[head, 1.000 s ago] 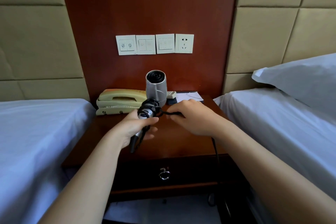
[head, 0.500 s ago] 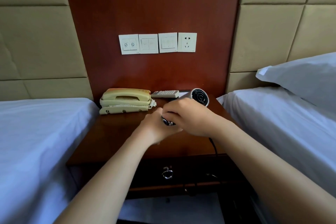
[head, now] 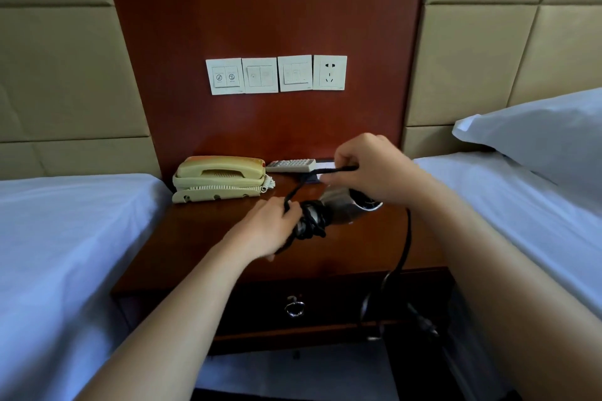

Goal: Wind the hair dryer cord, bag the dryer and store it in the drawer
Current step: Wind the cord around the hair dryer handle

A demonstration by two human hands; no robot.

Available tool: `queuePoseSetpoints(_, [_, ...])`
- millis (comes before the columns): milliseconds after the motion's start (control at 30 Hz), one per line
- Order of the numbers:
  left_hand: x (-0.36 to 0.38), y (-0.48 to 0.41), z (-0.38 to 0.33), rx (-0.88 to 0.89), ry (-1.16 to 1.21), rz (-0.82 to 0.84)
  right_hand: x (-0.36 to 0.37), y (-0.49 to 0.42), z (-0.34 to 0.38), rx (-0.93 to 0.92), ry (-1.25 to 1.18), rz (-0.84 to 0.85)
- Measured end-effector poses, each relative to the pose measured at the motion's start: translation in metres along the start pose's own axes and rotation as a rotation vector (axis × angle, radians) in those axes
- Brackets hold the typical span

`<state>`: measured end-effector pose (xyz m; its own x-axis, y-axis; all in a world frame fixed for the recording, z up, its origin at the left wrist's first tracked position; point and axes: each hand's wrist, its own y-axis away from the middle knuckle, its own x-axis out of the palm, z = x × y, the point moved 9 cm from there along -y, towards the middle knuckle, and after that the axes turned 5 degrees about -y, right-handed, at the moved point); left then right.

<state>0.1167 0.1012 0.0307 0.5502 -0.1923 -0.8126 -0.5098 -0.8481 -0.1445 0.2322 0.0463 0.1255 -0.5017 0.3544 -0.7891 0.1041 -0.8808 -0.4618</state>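
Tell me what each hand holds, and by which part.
Left hand grips the hair dryer by its cord-wrapped handle; right hand pinches the cord on the stretch rising from that handle.

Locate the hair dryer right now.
Head view, centre: the hair dryer is over the nightstand, right of the phone, its cord-wrapped handle held in the left grip; the right grip pinches the cord just above its barrel.

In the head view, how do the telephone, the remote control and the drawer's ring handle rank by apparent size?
1. telephone
2. remote control
3. ring handle, smallest though nearest the camera
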Motion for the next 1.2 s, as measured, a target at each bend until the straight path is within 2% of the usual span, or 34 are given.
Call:
queuePoseSetpoints(200, [-0.012, 0.0, 0.033, -0.103, 0.072, -0.016, 0.0, 0.011, -0.041, 0.12, -0.286, 0.235])
queuePoseSetpoints(433, [-0.004, 0.003, 0.036, -0.097, 0.252, 0.114, 0.011, 0.009, -0.08, 0.218, -0.787, 0.079])
queuePoseSetpoints(600, [0.011, 0.008, 0.017, -0.046, 0.326, 0.226, 0.012, 0.005, -0.125, 0.363, -0.847, -0.243])
queuePoseSetpoints(700, [0.014, 0.006, 0.006, 0.0, 0.415, 0.215, 0.02, 0.01, -0.146, 0.435, -0.765, -0.327])
queuePoseSetpoints(800, [0.008, 0.001, 0.0, 0.048, 0.58, 0.159, 0.025, 0.015, -0.149, 0.46, -0.571, -0.298])
queuePoseSetpoints(933, [-0.003, -0.003, 0.006, 0.029, 0.796, 0.048, 0.046, 0.018, -0.143, 0.455, -0.17, -0.107])
queuePoseSetpoints(1033, [-0.011, -0.006, 0.018, -0.008, 0.889, -0.032, 0.067, 0.02, -0.138, 0.455, -0.03, 0.053])
queuePoseSetpoints(1200, [-0.024, -0.011, 0.059, -0.199, 0.784, -0.24, 0.087, 0.019, -0.103, 0.308, 0.14, 0.269])
